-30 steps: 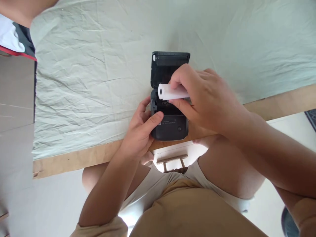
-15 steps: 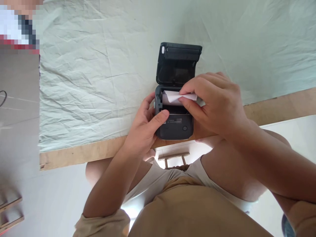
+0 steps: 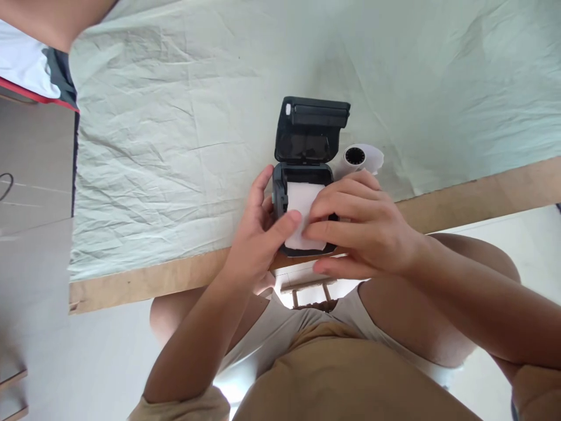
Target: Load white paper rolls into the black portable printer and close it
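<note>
A small black printer (image 3: 280,180) lies at the table's front edge, its lid (image 3: 312,126) raised. White paper (image 3: 302,204) comes out of its compartment and lies flat over the front. My left hand (image 3: 263,234) grips the printer's left side, the thumb resting on the paper. The spread fingers of my right hand (image 3: 363,225) touch the right part of the paper. Just behind that hand stands a white paper roll (image 3: 339,168) with a dark round core, partly hidden by my fingers.
A pale green wrinkled cloth (image 3: 175,146) covers the table, whose bare wooden edge (image 3: 144,289) shows at the front. Another person's arm (image 3: 56,20) reaches in at the top left. A wooden stool (image 3: 309,285) shows below the table.
My right hand has let go of the paper's pinched end and moved down, and the paper now lies flat over the printer's front. The paper roll has come into view on the right.
</note>
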